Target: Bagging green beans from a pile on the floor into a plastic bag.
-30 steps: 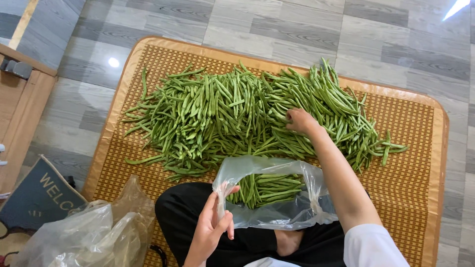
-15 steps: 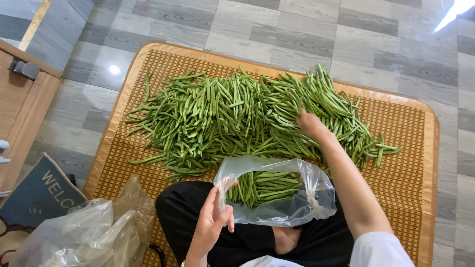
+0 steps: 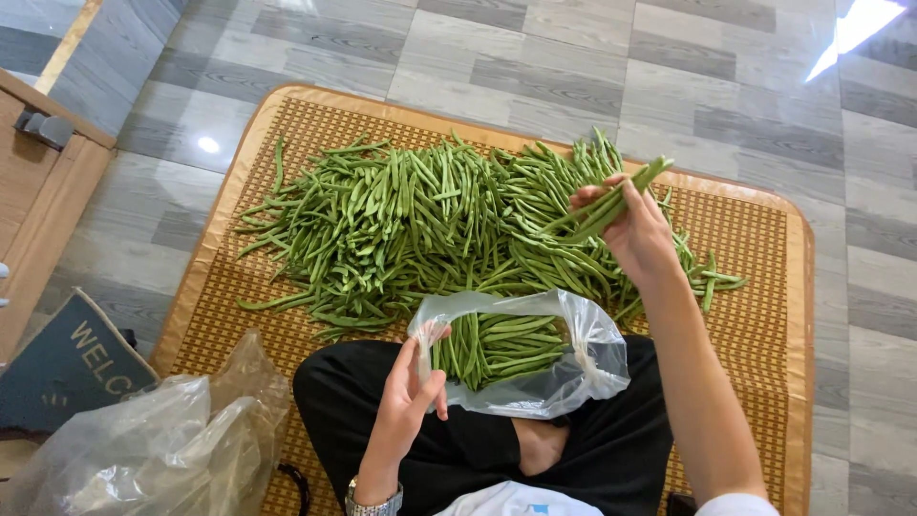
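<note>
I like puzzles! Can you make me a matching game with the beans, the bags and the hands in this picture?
Things:
1. right hand
2. left hand
3. clear bag of beans
4. crumpled plastic bag

Places:
A. on the person's lap
B. bottom left, beside the woven mat
C. lifting a few green beans
D. pinching the bag's rim

Pairs: 1-C, 2-D, 3-A, 4-B

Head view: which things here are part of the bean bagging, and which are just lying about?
In use:
right hand holding a few beans
left hand holding open the clear bag
bean pile
woven mat

Lying about:
crumpled plastic bags
doormat
wooden cabinet
</note>
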